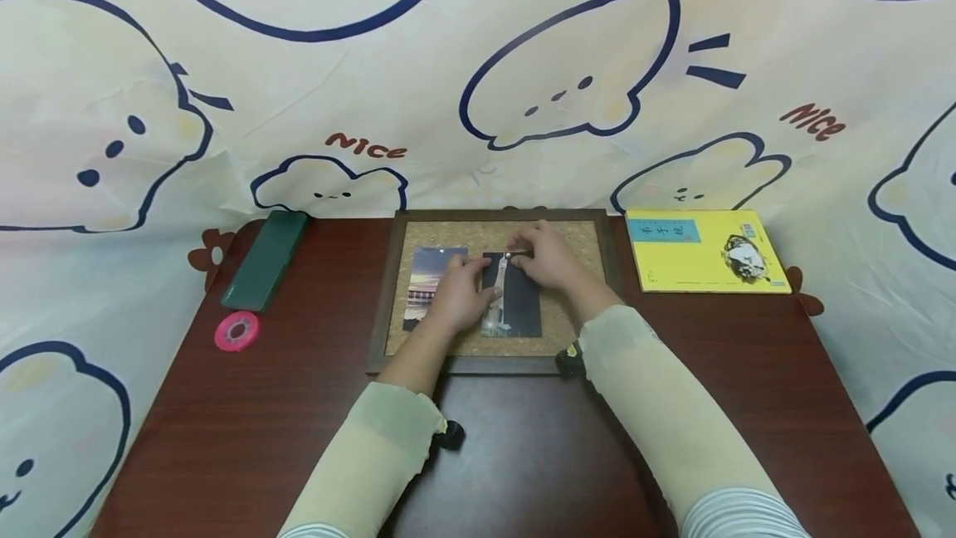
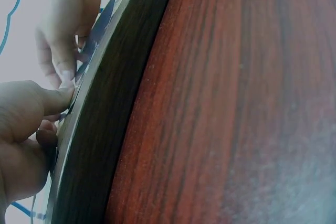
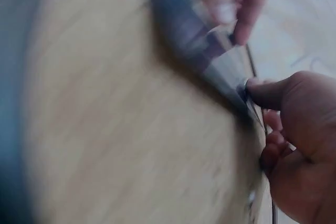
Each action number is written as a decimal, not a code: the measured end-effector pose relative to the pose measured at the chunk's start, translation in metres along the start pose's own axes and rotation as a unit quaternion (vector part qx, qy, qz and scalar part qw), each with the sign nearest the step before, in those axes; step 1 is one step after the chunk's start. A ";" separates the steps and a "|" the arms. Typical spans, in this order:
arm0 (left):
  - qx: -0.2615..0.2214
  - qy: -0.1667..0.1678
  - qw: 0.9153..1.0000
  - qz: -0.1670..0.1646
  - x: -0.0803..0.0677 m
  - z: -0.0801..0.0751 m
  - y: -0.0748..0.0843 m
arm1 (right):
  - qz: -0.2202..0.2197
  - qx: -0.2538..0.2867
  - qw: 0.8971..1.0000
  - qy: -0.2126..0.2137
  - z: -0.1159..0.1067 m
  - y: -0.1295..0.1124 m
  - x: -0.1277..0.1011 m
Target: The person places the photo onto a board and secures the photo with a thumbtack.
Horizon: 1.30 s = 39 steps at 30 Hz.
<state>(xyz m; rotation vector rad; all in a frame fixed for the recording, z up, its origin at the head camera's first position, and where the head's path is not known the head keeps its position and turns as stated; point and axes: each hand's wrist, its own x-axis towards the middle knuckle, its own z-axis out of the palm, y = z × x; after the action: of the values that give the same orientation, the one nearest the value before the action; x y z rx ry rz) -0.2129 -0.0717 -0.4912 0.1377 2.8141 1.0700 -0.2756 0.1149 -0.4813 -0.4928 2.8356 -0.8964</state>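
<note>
In the head view, a framed corkboard (image 1: 575, 339) lies on the desk with two photos on it. A dark photo (image 1: 526, 305) with a pale tower is at its middle; a sunset photo (image 1: 427, 276) lies to the left. My left hand (image 1: 459, 293) holds the dark photo by its upper left side, thumb on its face. At that photo's top edge my right hand (image 1: 551, 257) pinches a small shiny pushpin (image 1: 508, 255). The right wrist view shows my right thumb (image 3: 270, 94) against it, the photo's lower part lifted off the cork.
A green box-like case (image 1: 265, 262) and a pink ring-shaped tape roll (image 1: 236, 330) lie left of the board. A yellow book (image 1: 702, 260) sits to the right. Behind the brown desk (image 1: 246, 430) hangs a white cloth (image 1: 418, 90) with cartoon drawings.
</note>
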 end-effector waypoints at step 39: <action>-0.075 0.001 0.996 0.057 -0.008 -0.013 -0.010 | -0.001 0.008 0.999 0.035 -0.002 0.007 -0.038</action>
<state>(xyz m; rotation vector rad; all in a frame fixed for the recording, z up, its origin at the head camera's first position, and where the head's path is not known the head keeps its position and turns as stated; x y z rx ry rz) -0.2078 -0.0886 -0.4875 0.2847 2.7436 1.3030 -0.2425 0.1347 -0.4829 -0.4719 2.8888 -0.9547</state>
